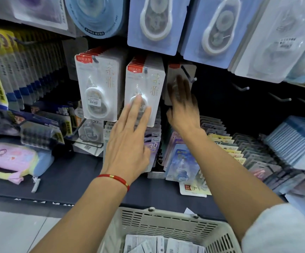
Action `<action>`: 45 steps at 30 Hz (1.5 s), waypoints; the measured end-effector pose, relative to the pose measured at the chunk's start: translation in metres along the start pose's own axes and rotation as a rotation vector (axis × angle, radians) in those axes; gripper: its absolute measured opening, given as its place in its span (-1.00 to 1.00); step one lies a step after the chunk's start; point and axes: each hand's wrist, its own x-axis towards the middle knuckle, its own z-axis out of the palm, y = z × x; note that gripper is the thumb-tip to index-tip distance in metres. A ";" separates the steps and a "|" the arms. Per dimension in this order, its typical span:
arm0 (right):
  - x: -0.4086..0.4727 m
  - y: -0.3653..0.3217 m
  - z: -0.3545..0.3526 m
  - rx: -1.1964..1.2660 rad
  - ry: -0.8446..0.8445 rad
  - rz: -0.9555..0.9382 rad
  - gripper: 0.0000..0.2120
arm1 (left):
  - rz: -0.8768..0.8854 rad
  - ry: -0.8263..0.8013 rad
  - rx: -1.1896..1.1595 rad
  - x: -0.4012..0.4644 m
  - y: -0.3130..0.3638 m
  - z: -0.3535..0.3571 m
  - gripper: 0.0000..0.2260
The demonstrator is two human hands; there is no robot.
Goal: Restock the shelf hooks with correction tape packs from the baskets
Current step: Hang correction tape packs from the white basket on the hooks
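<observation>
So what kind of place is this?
Most likely a stationery shop aisle: carded correction tape packs hang in rows on shelf hooks, one pack carries a price sticker, and a restocking basket sits below.

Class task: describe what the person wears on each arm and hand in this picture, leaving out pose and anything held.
The left hand is bare, with a thin red cord bracelet carrying small gold beads at the wrist. The right hand is bare too and blurred; its forearm is uncovered up to a pale, whitish sleeve near the elbow. No rings, gloves or watch show.
</observation>
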 end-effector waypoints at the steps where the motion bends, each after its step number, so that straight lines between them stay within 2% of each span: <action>1: 0.008 0.001 0.003 -0.002 -0.044 0.001 -0.21 | 0.005 -0.002 0.002 0.000 0.000 0.000 -0.14; 6: 0.034 0.002 0.011 0.020 -0.134 -0.001 -0.13 | 0.016 -0.015 0.007 -0.002 -0.001 0.000 -0.13; 10: 0.013 0.002 -0.001 0.063 -0.164 0.015 -0.19 | 0.017 -0.046 0.039 -0.007 -0.001 -0.004 -0.15; 13: -0.026 0.009 -0.022 0.222 -0.167 0.061 -0.37 | 0.033 -0.077 0.052 -0.015 0.001 -0.006 -0.21; 15: -0.066 0.017 -0.036 0.379 -0.121 0.078 -0.53 | 0.055 -0.114 0.044 -0.025 0.005 -0.006 -0.32; 18: -0.136 0.029 -0.054 0.535 -0.150 0.055 -0.74 | 0.092 -0.312 0.108 -0.044 0.008 -0.004 -0.52; 19: -0.158 0.033 -0.057 0.557 -0.251 0.039 -0.77 | 0.105 -0.424 0.124 -0.052 0.008 -0.003 -0.56; 22: -0.221 0.037 -0.053 0.553 -0.784 -0.031 -0.76 | 0.151 -0.808 0.161 -0.084 0.014 0.005 -0.60; 25: -0.283 0.031 -0.031 0.375 -1.201 -0.090 -0.66 | 0.155 -0.994 0.209 -0.127 0.022 0.032 -0.58; 28: -0.348 0.018 -0.001 0.346 -1.381 -0.085 -0.60 | 0.127 -1.116 0.199 -0.186 0.027 0.077 -0.57; 31: -0.403 0.003 0.022 0.407 -1.506 0.012 -0.57 | -0.019 -1.311 0.183 -0.250 0.019 0.118 -0.52; 33: -0.430 -0.007 0.030 0.494 -1.534 0.098 -0.56 | -0.137 -1.419 0.171 -0.281 0.011 0.134 -0.43; 35: -0.450 -0.022 0.034 0.637 -1.530 0.215 -0.54 | -0.234 -1.459 0.163 -0.296 0.001 0.144 -0.37; 38: -0.466 -0.048 0.039 0.824 -1.528 0.339 -0.35 | -0.317 -1.445 0.157 -0.300 -0.010 0.151 -0.30; 41: -0.470 -0.067 0.050 0.891 -1.538 0.369 -0.19 | -0.381 -1.437 0.115 -0.303 -0.018 0.159 -0.25; 43: -0.470 -0.072 0.061 0.959 -1.528 0.444 -0.21 | -0.414 -1.442 0.082 -0.304 -0.021 0.166 -0.22; 45: -0.469 -0.072 0.071 1.006 -1.475 0.552 -0.35 | -0.417 -1.427 0.074 -0.301 -0.022 0.175 -0.20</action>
